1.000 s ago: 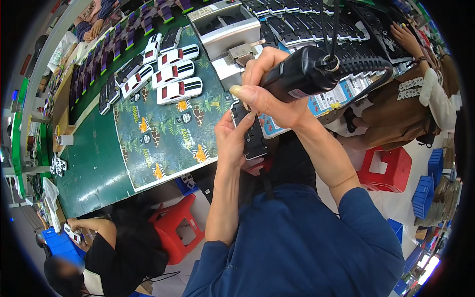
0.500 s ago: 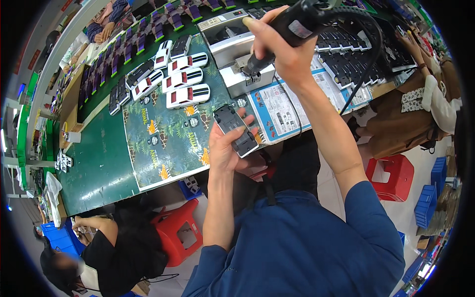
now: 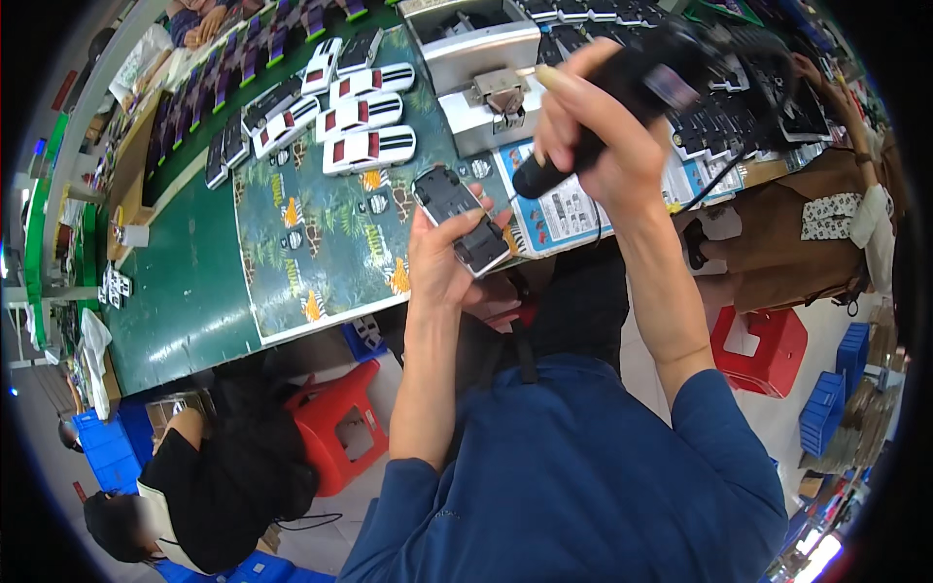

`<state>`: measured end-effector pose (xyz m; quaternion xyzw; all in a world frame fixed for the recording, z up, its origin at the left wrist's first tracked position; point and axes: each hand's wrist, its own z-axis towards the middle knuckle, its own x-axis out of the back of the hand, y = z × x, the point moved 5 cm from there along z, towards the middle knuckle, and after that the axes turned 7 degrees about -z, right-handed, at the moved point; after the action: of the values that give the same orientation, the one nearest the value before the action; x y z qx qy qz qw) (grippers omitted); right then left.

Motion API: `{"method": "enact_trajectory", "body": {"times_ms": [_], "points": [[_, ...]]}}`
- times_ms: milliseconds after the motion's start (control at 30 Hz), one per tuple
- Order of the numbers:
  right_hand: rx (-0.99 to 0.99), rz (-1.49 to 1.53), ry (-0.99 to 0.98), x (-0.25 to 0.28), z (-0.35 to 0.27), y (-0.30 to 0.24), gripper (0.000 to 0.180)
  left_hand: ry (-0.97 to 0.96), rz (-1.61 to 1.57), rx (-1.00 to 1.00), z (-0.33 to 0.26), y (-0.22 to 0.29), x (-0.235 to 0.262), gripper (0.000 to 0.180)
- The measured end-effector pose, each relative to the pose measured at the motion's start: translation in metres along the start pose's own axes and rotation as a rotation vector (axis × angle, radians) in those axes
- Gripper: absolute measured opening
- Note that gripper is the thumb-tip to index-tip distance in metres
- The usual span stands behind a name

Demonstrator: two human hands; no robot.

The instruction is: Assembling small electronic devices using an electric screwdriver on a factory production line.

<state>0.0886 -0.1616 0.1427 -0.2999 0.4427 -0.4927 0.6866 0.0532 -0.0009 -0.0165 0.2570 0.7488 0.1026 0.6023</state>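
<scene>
My left hand (image 3: 442, 267) holds a toy car body (image 3: 462, 219) turned underside up, dark with a white edge, just in front of the bench. My right hand (image 3: 603, 126) is raised above and to the right of it, gripping a black electric screwdriver (image 3: 622, 102) whose tip points down-left toward the car without touching it. A black cable (image 3: 724, 165) runs from the tool to the right.
White and red toy cars (image 3: 364, 121) lie in rows on a green patterned mat (image 3: 321, 243) on the green bench (image 3: 185, 301). A grey metal fixture (image 3: 481, 68) stands behind. Red stools (image 3: 340, 428) and a seated person in black (image 3: 214, 486) are at lower left; another person (image 3: 826, 214) sits at right.
My right hand has lifted the screwdriver away from the car and up to the right. My left hand has brought the car lower and closer.
</scene>
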Motion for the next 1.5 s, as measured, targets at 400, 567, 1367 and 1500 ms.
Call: {"method": "enact_trajectory", "body": {"times_ms": [400,567,1367,1500], "points": [[-0.025,-0.082,-0.154,-0.017,-0.049,0.009,0.014,0.050,0.027,-0.005,0.010,0.001,0.009,0.056],[0.025,-0.163,-0.180,-0.021,-0.052,0.017,0.023,0.100,-0.081,0.103,0.012,-0.001,0.017,0.034],[-0.058,0.094,-0.151,-0.021,-0.056,0.013,0.017,0.115,-0.154,0.086,0.005,0.006,-0.005,0.026],[0.028,0.269,-0.120,-0.015,-0.055,-0.006,0.017,-0.024,0.068,0.022,-0.002,0.031,-0.003,0.032]]}}
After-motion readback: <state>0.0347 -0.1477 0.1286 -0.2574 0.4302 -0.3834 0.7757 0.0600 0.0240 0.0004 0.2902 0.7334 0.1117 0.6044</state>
